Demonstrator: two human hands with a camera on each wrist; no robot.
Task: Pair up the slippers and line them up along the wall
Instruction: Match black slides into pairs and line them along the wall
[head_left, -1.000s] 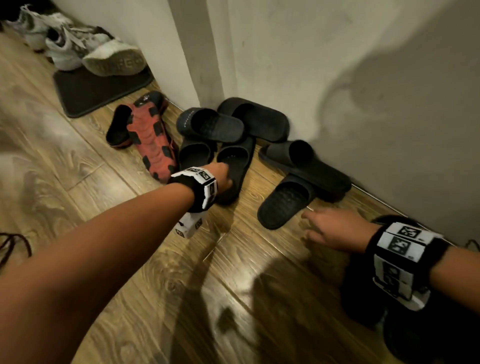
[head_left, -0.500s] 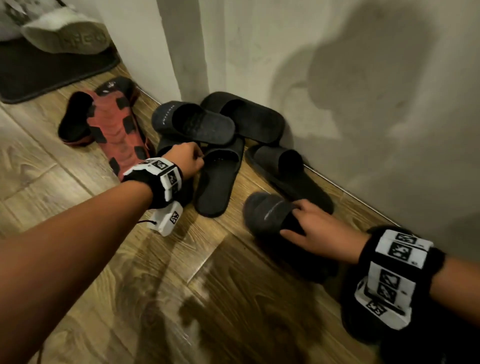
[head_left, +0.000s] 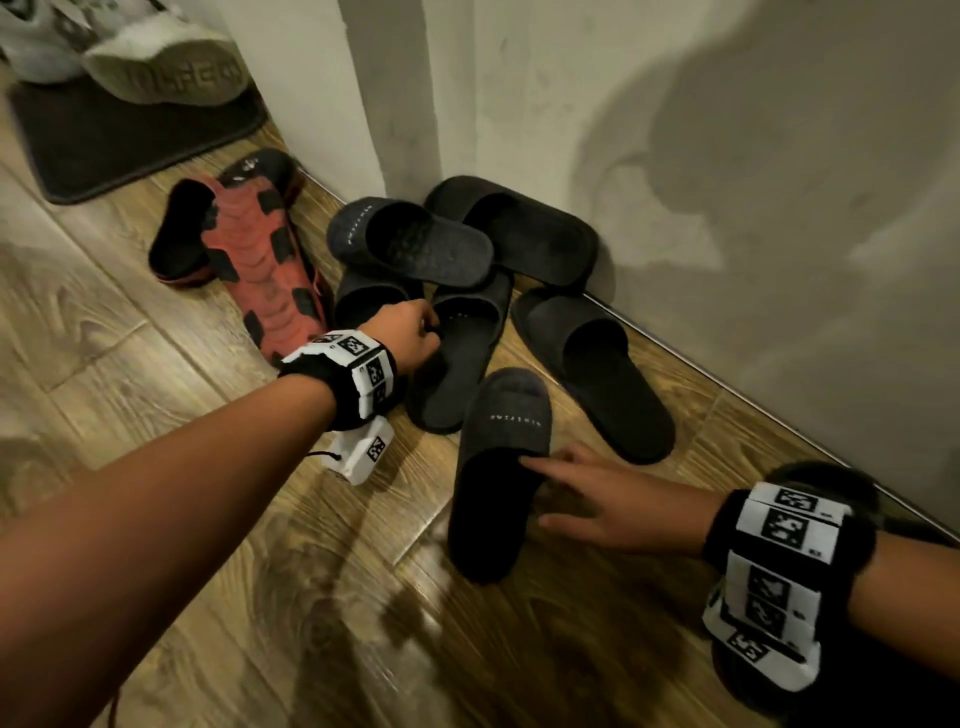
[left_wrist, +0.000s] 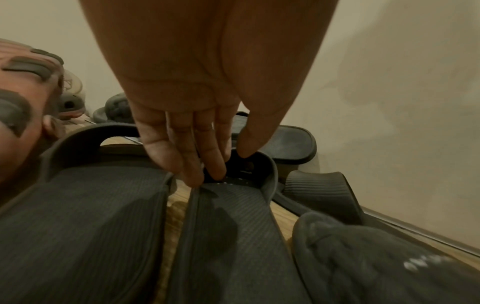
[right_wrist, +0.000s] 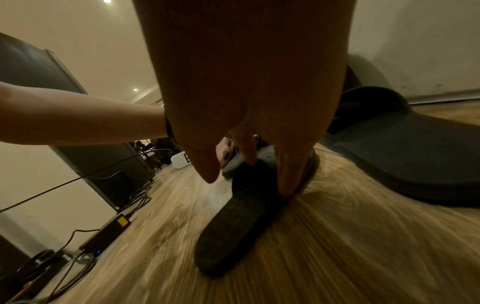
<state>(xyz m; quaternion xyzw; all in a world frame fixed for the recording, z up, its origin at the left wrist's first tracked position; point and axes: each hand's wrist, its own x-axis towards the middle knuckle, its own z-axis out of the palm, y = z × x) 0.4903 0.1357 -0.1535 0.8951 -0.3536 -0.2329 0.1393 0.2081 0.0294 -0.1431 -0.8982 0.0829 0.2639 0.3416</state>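
Note:
Several black slides lie heaped in the wall corner. My left hand (head_left: 426, 327) (left_wrist: 221, 166) grips the middle slide (head_left: 462, 374) (left_wrist: 228, 226) at its strap opening, fingers on its rim and thumb by the strap. Another slide (head_left: 363, 301) lies just left of it. Nearer me a black slide with white lettering (head_left: 488, 519) (right_wrist: 228, 226) lies upright, toe towards the corner. My right hand (head_left: 535, 488) (right_wrist: 246, 181) is spread on it, the index finger at the strap edge, the thumb free. One slide (head_left: 415, 244) lies on top of the heap.
A black slide (head_left: 597, 369) lies along the wall (head_left: 727, 208) on the right. A red-soled shoe (head_left: 260, 270) lies sole up on the left, with a dark mat (head_left: 130, 135) and sneakers (head_left: 166, 67) beyond. A dark furry slipper (head_left: 815, 478) sits under my right wrist. Cables (right_wrist: 109, 230) cross the floor.
The near slide, sole up a second ago, has been turned upright and drawn towards me by my right hand, whose fingers are now spread. My left hand stays at the middle slide.

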